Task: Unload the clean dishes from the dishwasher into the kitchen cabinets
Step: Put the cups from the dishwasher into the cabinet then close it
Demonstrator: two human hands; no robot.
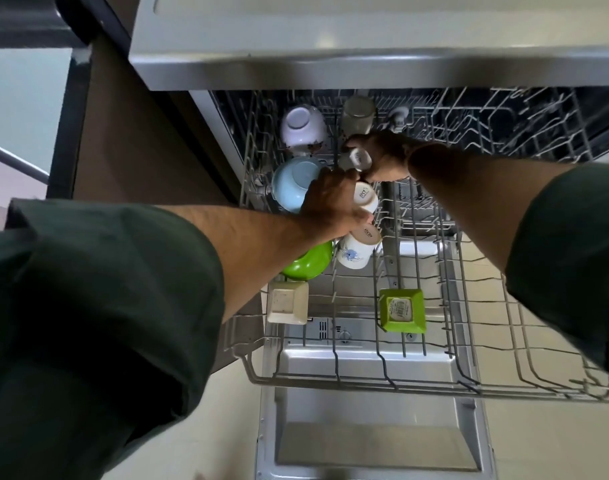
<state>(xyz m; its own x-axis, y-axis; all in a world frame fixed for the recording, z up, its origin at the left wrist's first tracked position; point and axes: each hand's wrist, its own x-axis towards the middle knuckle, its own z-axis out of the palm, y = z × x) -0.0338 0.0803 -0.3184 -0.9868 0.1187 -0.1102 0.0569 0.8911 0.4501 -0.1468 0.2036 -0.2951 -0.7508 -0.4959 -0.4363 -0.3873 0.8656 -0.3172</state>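
Grabbing two at once, looks like: left hand (331, 202) wraps a white cup (365, 199), right hand (382, 157) grips a small glass (356, 158), both at 10 o'clock in the rack (365, 386). Everything's mouth-down for draining, blue bowl (291, 183) at 9 o'clock too.

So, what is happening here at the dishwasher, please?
A person is unloading the pulled-out upper rack. The left hand holds a white cup that sits base up, and the right hand holds a small cup just behind it. Neither is clear of the rack yet. A light blue bowl, a green bowl, a cream square dish and a green square dish wait nearby.
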